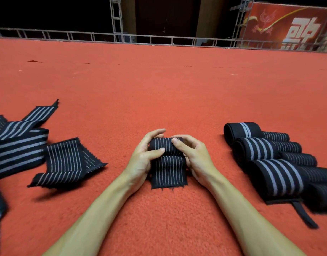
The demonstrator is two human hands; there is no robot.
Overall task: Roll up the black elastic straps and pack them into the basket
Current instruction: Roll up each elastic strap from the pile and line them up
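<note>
Red carpet (159,89) is stretching under everything I'm seeing. Dead centre, both hands are clamping the half-rolled strap (168,169). The left hand (144,157) is gripping one end of the roll w/ thumb pressing on top, and the right hand (194,156) is pinching the other end, fingers curled. The flat tail is trailing back btwn the wrists. Rolled straps (269,163) are lying well right of the fingers, loose straps (66,161) well left. A truss railing (122,36) & red banner (288,24) are standing far beyond the fingertips.
</note>
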